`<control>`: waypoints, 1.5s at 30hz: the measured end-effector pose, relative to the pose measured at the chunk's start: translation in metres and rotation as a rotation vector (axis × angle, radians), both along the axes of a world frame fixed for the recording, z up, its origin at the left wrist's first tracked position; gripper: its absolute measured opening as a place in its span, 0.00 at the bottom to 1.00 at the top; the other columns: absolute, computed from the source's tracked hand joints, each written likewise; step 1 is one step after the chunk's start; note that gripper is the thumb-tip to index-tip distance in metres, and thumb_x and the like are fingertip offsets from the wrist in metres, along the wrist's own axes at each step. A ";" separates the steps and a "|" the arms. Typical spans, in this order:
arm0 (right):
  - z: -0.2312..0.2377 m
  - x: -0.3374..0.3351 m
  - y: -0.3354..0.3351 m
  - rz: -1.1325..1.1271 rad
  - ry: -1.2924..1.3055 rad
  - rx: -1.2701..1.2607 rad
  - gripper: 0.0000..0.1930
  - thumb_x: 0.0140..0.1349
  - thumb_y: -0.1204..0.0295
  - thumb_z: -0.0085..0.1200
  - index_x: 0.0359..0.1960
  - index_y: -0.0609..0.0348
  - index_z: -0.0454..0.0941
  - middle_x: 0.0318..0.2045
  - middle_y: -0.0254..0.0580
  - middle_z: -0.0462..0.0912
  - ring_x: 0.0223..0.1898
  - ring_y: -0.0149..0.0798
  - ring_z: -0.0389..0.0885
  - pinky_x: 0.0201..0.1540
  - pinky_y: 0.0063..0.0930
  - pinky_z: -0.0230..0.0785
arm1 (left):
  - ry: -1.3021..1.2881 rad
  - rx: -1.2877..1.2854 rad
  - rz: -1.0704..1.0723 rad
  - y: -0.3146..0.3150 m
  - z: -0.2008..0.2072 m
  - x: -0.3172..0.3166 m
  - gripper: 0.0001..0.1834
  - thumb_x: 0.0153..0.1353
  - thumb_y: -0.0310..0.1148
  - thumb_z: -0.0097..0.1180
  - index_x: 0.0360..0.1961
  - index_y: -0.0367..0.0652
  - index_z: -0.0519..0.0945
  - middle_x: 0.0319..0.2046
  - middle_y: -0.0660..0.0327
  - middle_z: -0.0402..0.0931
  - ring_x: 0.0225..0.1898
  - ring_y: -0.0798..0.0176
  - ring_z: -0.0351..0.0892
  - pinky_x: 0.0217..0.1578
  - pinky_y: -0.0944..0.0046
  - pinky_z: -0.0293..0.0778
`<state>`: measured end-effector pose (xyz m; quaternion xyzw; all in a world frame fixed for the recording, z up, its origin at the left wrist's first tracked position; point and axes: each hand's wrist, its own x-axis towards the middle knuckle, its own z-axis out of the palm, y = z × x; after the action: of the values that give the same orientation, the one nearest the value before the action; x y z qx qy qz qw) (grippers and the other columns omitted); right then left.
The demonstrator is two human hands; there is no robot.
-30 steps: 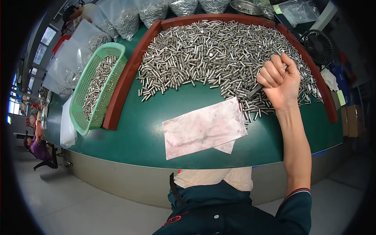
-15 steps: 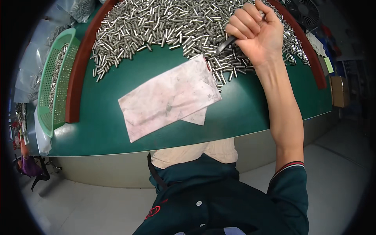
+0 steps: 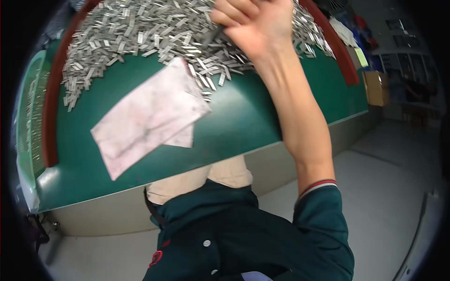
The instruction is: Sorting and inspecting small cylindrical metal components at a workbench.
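Note:
My right hand (image 3: pixel 258 27) is over the right part of a large heap of short silvery metal pins (image 3: pixel 140 29), its palm side showing. Its fingers are curled closed around a dark, narrow tool (image 3: pixel 213 36), which is blurred and partly hidden by the hand; its exact kind does not show. The tool's end points down and left toward the pins. A stained pinkish-white cloth (image 3: pixel 147 119), folded, lies flat on the green table (image 3: pixel 239 117) in front of the heap, its upper corner touching the nearest pins. My left hand is out of view.
Red-brown rails border the heap, one on the left (image 3: pixel 50 122) and one on the right (image 3: pixel 333 44). A green perforated basket (image 3: pixel 23 124) stands outside the left rail. Beyond the right rail are a cardboard box (image 3: pixel 376 89) and a yellow-green note (image 3: pixel 361 57).
The view has swung, so the table, cloth and right arm appear farther left and slightly rotated. My right hand keeps its closed hold on the tool. The cloth still lies in front of the pins.

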<state>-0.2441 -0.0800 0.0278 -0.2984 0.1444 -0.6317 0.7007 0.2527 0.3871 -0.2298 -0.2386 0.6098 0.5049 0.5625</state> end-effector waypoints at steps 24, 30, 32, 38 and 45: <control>0.007 0.009 0.013 -0.001 -0.029 0.059 0.20 0.63 0.63 0.32 0.11 0.51 0.55 0.06 0.26 0.49 0.09 0.24 0.44 0.13 0.19 0.39 | 1.073 -1.554 0.460 -0.473 0.258 -0.221 0.05 0.48 0.26 0.54 0.25 0.35 0.74 0.21 0.54 0.70 0.24 0.52 0.72 0.26 0.58 0.67; 0.005 0.008 0.016 0.010 -0.029 0.062 0.21 0.63 0.62 0.31 0.11 0.51 0.54 0.06 0.26 0.49 0.09 0.24 0.44 0.13 0.20 0.38 | 1.164 -1.714 0.520 -0.493 0.229 -0.240 0.10 0.44 0.30 0.61 0.22 0.35 0.74 0.21 0.56 0.68 0.26 0.53 0.70 0.28 0.58 0.66; 0.004 0.007 0.016 0.029 -0.044 0.063 0.21 0.63 0.62 0.31 0.11 0.51 0.54 0.06 0.26 0.49 0.09 0.24 0.44 0.13 0.20 0.38 | 1.180 -1.662 0.531 -0.488 0.228 -0.247 0.09 0.44 0.29 0.60 0.23 0.35 0.75 0.21 0.56 0.68 0.27 0.54 0.70 0.29 0.58 0.66; 0.006 0.016 0.018 0.039 -0.024 0.084 0.21 0.63 0.62 0.30 0.11 0.51 0.54 0.06 0.27 0.49 0.10 0.24 0.43 0.13 0.20 0.39 | 1.244 -1.506 0.584 -0.479 0.225 -0.251 0.04 0.45 0.22 0.55 0.25 0.36 0.73 0.23 0.55 0.68 0.28 0.52 0.70 0.29 0.56 0.66; 0.008 0.028 0.028 0.005 -0.021 0.083 0.21 0.63 0.62 0.30 0.10 0.51 0.54 0.06 0.27 0.50 0.09 0.24 0.43 0.13 0.20 0.40 | 1.211 -1.348 0.755 -0.462 0.238 -0.249 0.05 0.47 0.20 0.54 0.28 0.34 0.76 0.24 0.57 0.72 0.24 0.63 0.73 0.26 0.68 0.69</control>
<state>-0.2164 -0.0524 0.0363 -0.2629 0.1623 -0.6267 0.7154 0.0041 -0.0750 0.0080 -0.3899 0.8392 0.2346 -0.2978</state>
